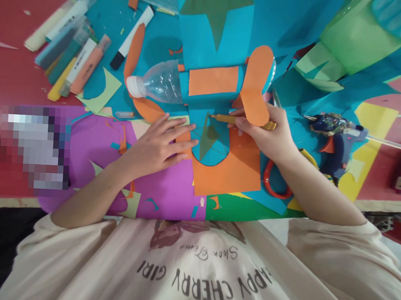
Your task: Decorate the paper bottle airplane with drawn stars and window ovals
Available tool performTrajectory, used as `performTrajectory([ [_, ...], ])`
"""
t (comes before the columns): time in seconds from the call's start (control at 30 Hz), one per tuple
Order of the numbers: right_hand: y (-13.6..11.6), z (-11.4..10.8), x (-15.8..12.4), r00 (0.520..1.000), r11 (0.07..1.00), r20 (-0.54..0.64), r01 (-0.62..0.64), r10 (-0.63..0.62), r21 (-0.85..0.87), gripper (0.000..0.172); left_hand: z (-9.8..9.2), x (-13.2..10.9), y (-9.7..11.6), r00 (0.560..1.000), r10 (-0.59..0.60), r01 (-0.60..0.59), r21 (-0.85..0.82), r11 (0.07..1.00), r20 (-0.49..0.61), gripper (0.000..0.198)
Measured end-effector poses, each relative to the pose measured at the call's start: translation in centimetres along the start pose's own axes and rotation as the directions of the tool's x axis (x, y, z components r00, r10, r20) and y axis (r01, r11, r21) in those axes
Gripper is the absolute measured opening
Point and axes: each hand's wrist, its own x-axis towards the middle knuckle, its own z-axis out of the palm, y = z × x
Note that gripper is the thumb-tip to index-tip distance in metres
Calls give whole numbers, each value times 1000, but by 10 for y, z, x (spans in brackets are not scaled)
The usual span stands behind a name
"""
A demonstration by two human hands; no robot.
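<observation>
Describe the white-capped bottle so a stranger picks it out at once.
On the red table, find the blue paper. There, just beyond the left hand and the right hand, the bottle lies on its side. Its white cap and orange paper panel set it apart from the markers.

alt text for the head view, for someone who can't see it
A right hand holds a yellow pencil at a green shape on blue paper, the left hand spread beside it. Just beyond, a clear bottle trimmed with orange paper lies sideways. Markers lie at left, a glue gun at right.
</observation>
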Motion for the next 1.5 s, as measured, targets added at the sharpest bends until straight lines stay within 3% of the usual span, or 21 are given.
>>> performTrajectory([
  [0.47,0,2,-2,999,1000,32,20,-20,6,16,0,0,-1,1000,10,-10,3,1000,7,29],
  [0.63,0,3,-3,999,999,-6,38,-38,-27,14,-1,0,-1,1000,16,-16,27,1000,-3,29],
  [1.23,1,4,-3,1000,1000,-5,-28,28,-12,29,0,-1,-1,1000,-23,23,-15,1000,21,29],
  [1.5,0,2,0,1000,1000,-12,-16,16,-10,27,0,0,-1,1000,-22,22,-11,1000,8,29],
])
